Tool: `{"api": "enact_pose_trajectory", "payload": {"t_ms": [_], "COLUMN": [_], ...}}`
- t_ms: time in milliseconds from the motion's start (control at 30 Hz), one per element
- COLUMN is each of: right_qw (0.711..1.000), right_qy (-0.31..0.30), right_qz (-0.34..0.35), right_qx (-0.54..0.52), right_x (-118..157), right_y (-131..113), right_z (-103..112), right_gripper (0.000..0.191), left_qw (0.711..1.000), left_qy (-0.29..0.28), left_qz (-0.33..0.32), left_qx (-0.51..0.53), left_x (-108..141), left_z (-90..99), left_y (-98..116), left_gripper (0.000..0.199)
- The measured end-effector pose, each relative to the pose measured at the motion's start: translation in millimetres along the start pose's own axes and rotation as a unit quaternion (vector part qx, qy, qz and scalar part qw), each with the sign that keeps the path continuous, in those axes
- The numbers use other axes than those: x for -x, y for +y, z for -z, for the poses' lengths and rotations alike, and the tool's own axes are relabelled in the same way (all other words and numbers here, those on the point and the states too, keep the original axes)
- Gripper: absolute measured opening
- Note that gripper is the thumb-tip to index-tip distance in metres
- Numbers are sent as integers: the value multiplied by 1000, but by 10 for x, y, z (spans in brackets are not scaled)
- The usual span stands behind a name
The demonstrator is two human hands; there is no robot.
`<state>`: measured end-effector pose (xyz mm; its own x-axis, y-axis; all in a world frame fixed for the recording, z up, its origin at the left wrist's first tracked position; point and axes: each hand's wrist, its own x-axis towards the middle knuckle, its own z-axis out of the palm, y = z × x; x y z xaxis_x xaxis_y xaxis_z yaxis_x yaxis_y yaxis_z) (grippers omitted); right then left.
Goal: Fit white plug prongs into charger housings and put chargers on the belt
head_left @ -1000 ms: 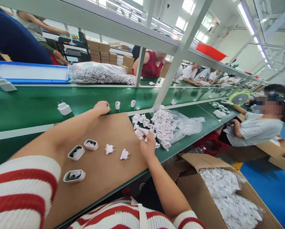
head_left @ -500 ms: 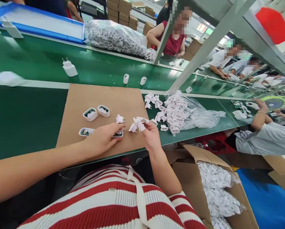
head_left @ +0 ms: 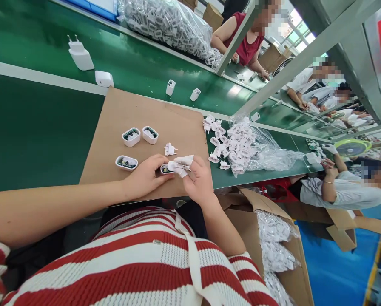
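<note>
My left hand (head_left: 149, 175) grips a white oval charger housing (head_left: 165, 169) near the front edge of a brown cardboard sheet (head_left: 114, 114). White coverings sit on fingertips of my right hand (head_left: 197, 180), which pinches a small white plug piece (head_left: 177, 168) over that housing. Fingers partly hide both parts. Behind them lies a loose plug piece with two pins (head_left: 170, 149). Three more open housings with parts inside stand to the left: one nearer me (head_left: 126, 162), two farther back (head_left: 131, 137), (head_left: 150, 134).
Right of the cardboard, plug pieces (head_left: 241, 140) spill from a clear bag (head_left: 270, 155). Chargers (head_left: 81, 55) and small housings (head_left: 170, 87) stand on the green belt (head_left: 126, 63). A metal post (head_left: 267, 85) slants at right. An open carton (head_left: 254, 229) stands below.
My right hand has brought its plug piece left onto the housing at my left hand. One plug piece no longer shows on the cardboard. The view has shifted, and a white block now shows behind the cardboard.
</note>
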<state>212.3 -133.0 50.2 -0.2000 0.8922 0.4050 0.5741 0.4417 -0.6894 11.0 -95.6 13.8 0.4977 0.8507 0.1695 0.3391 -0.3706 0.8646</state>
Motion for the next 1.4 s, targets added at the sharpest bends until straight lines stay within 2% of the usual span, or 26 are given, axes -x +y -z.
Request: {"api": "enact_pose_trajectory", "payload": {"t_ms": [100,167,433,533,600,733,800,867,933,1000,1033,1100,1200,1300,1400], "right_qw": [993,988,970,969,979,999,997,992,989,964,945,916,913,918,924], "right_qy": [-72,-96,-138,-145,-125,-33,-24,9,99,181,191,171,144,152,137], "right_qz": [48,65,116,110,85,6,-37,-69,-98,-149,-179,-216,-204,-168,-142], "right_qx": [74,97,163,164,138,16,-66,-108,-41,122,197,291,323,325,328], "right_x": [-62,-97,-165,-177,-156,-52,3,58,120,180,201,205,83,-136,-293], "right_y": [-20,-14,-34,18,73,165,207,284,427,632,746,964,1185,1255,1259], "right_z": [-15,-35,-34,-49,-102,-252,-253,-161,-10,119,153,142,4,-98,-99], "right_gripper": [28,30,30,27,25,25,41,54,52,48,49,46,32,21,21], "left_qw": [1000,999,999,999,999,999,1000,1000,1000,999,998,988,953,927,909], "left_qy": [3,5,0,-2,-1,26,19,-3,-3,32,63,139,219,228,220], "left_qz": [-9,-15,-3,8,13,7,12,18,12,-4,-9,7,107,152,209], "left_qx": [20,29,45,44,39,29,21,12,9,5,-7,-62,-178,-257,-286], "left_x": [7,14,21,12,6,42,110,204,270,230,151,-126,-726,-1283,-1608], "left_z": [-12,-20,15,17,3,-26,0,81,231,452,587,895,1392,1822,2084], "left_y": [-18,-22,52,58,41,20,70,183,334,455,479,409,25,-474,-818], "left_gripper": [27,22,12,13,17,31,31,26,25,30,32,36,48,53,57]}}
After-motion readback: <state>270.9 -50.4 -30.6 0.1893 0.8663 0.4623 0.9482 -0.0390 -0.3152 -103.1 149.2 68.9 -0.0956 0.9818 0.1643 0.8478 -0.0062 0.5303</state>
